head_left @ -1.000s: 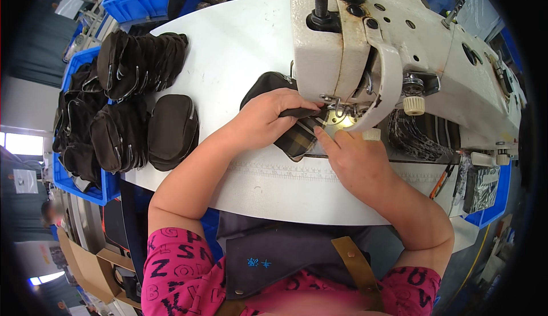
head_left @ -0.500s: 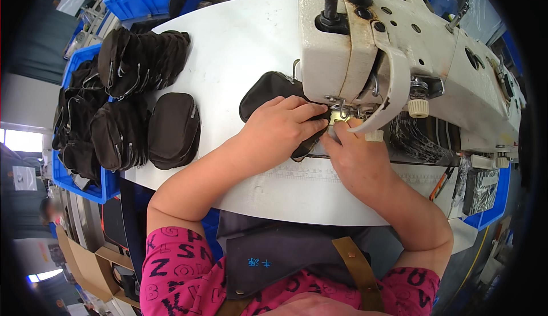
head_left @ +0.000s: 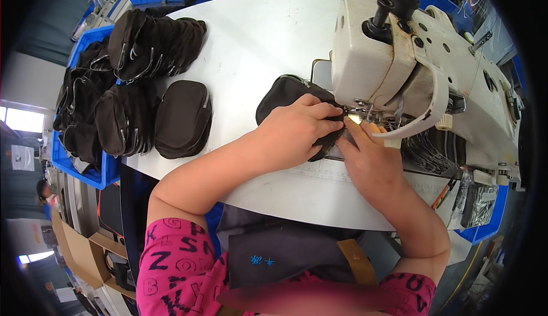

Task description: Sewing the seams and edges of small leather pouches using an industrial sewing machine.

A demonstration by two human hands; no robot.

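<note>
My left hand (head_left: 302, 128) is closed on a dark brown zippered pouch (head_left: 277, 100) lying on the sewing machine's bed, its fingertips at the pouch's edge beside the needle area. My right hand (head_left: 371, 159) has its fingers bent and pinched at that same edge, just in front of the lit presser foot; what lies between those fingertips is partly hidden. The white sewing machine (head_left: 371, 59) stands over both hands. Left of them a similar pouch (head_left: 181, 119) lies by itself on the white table (head_left: 257, 31).
Stacked dark pouches (head_left: 154, 48) spill over a blue bin (head_left: 74, 173) at left. Striped pieces with loose threads (head_left: 434, 148) lie under the machine arm. Right: scissors (head_left: 442, 195), another blue bin (head_left: 485, 230). An open carton (head_left: 80, 253) sits low left; a person (head_left: 44, 193) is far left.
My left hand has turned and closed down over the plaid lining seen earlier. My right fingers have moved closer against the pouch's edge. The whole view has shifted slightly.
</note>
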